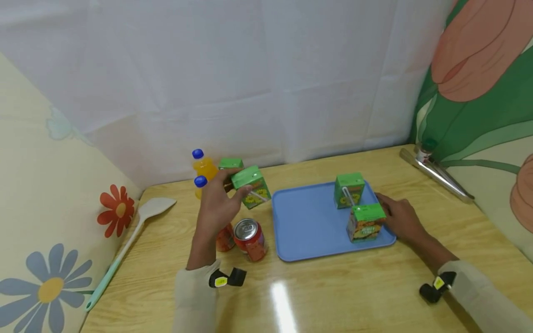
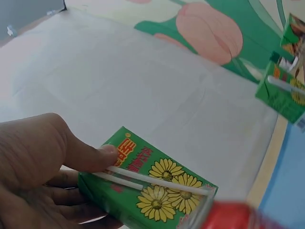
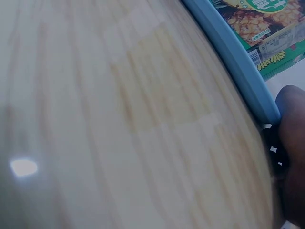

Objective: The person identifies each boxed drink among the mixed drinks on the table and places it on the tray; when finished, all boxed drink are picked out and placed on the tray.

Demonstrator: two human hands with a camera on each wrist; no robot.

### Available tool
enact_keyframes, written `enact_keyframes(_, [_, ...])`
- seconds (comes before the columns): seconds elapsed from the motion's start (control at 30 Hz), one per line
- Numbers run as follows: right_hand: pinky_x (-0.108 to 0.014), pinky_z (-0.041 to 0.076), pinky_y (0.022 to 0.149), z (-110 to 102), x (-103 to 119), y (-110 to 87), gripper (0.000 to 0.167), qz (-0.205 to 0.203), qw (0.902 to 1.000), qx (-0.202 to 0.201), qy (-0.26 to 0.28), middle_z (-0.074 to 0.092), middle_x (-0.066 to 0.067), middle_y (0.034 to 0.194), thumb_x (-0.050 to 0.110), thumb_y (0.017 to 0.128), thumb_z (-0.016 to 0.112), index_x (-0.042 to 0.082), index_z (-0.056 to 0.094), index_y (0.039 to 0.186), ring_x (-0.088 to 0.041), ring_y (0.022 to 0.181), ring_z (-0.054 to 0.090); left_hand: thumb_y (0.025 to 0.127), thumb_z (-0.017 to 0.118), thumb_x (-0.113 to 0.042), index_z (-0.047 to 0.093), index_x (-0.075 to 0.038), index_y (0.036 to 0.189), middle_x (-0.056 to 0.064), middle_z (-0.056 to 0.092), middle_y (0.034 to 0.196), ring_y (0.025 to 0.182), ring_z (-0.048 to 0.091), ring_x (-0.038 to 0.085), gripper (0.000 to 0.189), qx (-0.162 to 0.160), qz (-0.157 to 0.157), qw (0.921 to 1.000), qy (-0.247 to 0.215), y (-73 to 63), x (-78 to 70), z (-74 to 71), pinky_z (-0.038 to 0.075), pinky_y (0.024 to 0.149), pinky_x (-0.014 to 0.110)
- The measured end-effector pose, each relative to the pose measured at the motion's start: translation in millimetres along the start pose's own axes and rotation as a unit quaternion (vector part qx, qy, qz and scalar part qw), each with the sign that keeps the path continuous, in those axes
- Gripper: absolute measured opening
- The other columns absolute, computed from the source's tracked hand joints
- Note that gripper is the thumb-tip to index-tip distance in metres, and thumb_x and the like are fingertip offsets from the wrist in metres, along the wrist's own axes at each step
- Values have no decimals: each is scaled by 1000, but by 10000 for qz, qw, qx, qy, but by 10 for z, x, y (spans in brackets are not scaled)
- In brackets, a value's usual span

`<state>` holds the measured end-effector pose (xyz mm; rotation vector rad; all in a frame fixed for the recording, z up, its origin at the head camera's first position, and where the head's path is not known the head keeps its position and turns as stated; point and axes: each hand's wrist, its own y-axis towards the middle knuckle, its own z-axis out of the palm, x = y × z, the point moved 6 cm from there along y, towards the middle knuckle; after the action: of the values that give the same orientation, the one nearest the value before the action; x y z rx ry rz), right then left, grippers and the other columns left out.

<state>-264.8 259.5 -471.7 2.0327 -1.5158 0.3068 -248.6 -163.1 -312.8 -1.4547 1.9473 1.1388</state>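
My left hand [image 1: 220, 203] holds a green drink carton [image 1: 252, 187] with yellow flowers and a white straw on its side, tilted, left of the blue tray [image 1: 310, 222]. The left wrist view shows the thumb pressed on the carton's [image 2: 157, 186] printed face and the fingers behind it. My right hand [image 1: 404, 219] grips the tray's right edge, its thumb at the rim [image 3: 238, 67] in the right wrist view. On the tray's right side stand another flowered carton [image 1: 349, 190] and, nearer me, a carton with a pineapple picture [image 1: 366, 223].
Behind and below my left hand stand two orange drink bottles [image 1: 204, 166], another green-topped carton [image 1: 230, 163] and red cans [image 1: 250, 239]. A pale spatula [image 1: 137, 226] lies at left. Metal tongs [image 1: 437, 175] and a small green-capped jar [image 1: 425, 150] are at far right.
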Motion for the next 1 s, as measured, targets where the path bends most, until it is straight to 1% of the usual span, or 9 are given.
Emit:
enact_keyframes(0.1, [-39,47,65,1,2,5,60,-17,10000,10,23,67,-4,72,9,85,78,-10,54,137,-14,60,50,97,67,-15,52,-1,137,16,59,123,111,59,32,45,53,127,9999,-101,1,-124,93,51,96,46])
enact_keyframes(0.23, [-38,47,64,6,4,2,58,-14,10000,0,63,64,-1,67,9,86,77,-10,54,136,-13,58,49,99,63,-15,50,-3,137,13,59,123,112,57,29,43,228,137,9992,-289,12,-249,295,49,100,44])
enact_keyframes(0.37, [-34,43,59,7,8,-4,45,-47,9999,-115,74,61,1,64,5,94,66,-9,56,135,-12,53,45,99,62,-14,49,0,137,14,58,124,114,56,29,42,438,202,9978,-453,39,-303,531,47,103,44])
enact_keyframes(0.47, [-30,38,54,17,7,-4,38,-75,9998,-173,45,58,3,62,1,97,55,-9,57,134,-11,50,42,99,62,-12,49,2,136,15,59,124,111,57,30,41,558,220,9966,-568,59,-296,701,48,99,44])
enact_keyframes(0.53, [-30,37,53,26,4,-5,38,-78,9998,-161,42,56,3,61,-1,97,51,-9,57,134,-11,49,41,99,63,-10,50,3,135,17,59,123,109,57,30,41,572,170,9962,-638,71,-272,804,48,96,46])
enact_keyframes(0.7, [-30,37,54,42,1,-8,39,-27,10000,-85,45,60,1,63,-2,98,51,-10,56,135,-12,49,41,97,65,-6,51,3,135,18,58,121,109,56,30,42,502,-100,9967,-637,109,-171,1025,48,96,49])
enact_keyframes(0.77, [-30,38,54,38,4,-7,39,-19,10000,-87,43,61,0,65,-1,98,51,-10,56,135,-12,49,42,96,65,-5,52,2,134,19,58,121,110,56,30,41,444,-162,9972,-575,129,-134,1096,48,97,49])
enact_keyframes(0.87, [-31,38,54,26,8,0,38,-43,9999,-120,45,63,-1,66,-2,98,52,-10,56,135,-12,50,42,95,65,-3,53,2,131,21,58,122,110,56,32,39,355,-152,9982,-452,158,-98,1186,47,97,48])
enact_keyframes(1.0, [-32,39,56,10,4,3,38,-44,9999,-153,38,63,-1,67,-1,98,53,-10,56,135,-12,51,43,97,61,0,50,3,132,21,54,125,112,54,33,37,475,-236,9980,-356,185,-61,1329,45,99,47])
